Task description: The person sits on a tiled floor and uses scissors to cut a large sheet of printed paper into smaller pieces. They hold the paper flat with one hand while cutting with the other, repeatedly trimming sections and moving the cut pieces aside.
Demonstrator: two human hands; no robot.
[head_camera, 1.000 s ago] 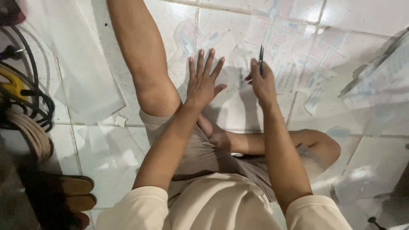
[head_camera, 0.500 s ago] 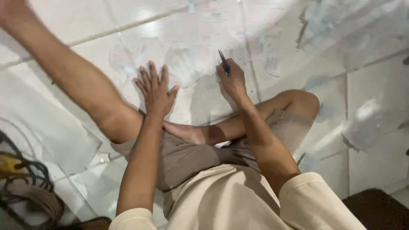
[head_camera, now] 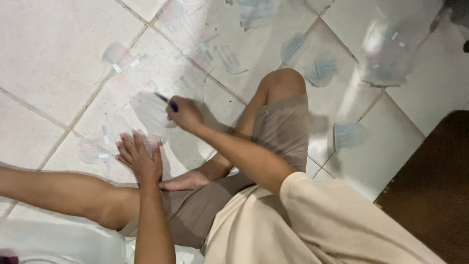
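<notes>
View has swung since 0.5 s ago; hands keep their jobs. Left hand (head_camera: 141, 161) flat, fingers spread, on clear sheet (head_camera: 146, 105), centre-left; right hand (head_camera: 184, 115) clamped on pen (head_camera: 167, 101) above it, mid-marking.

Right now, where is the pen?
In the head view, the pen is in the right hand, left of centre, above the left hand pressed on clear sheets.
</notes>
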